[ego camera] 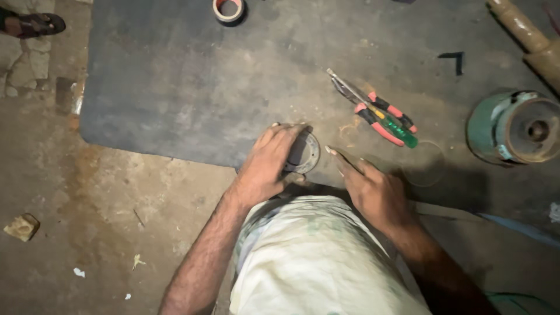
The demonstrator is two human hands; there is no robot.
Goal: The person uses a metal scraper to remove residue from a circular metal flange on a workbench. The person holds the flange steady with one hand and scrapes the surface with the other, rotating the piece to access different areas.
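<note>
far left at the top edge, a sandal (32,24) sits on the concrete floor (87,192), and a small stone (21,226) lies lower down near the left edge. a dark mat (175,76) covers most of the upper ground, with a tape roll (228,10) at its top edge.

the left hand (269,160) is closed over a round metal part (303,153) at the mat's front edge, fingers curled across its top and left side, gripping it. the part is a ring-shaped disc, lying flat just above the person's knee.

just to its right, the right hand (373,189) rests on the mat with fingers stretched toward the part, open and holding nothing; the fingertips are near the disc but apart from it.

above that hand lie pliers (373,114) with red handles and a green screwdriver (399,128), side by side. further right stands a green motor (510,128), rusty face up, and a brass pipe (525,32) runs into the top right corner.
</note>
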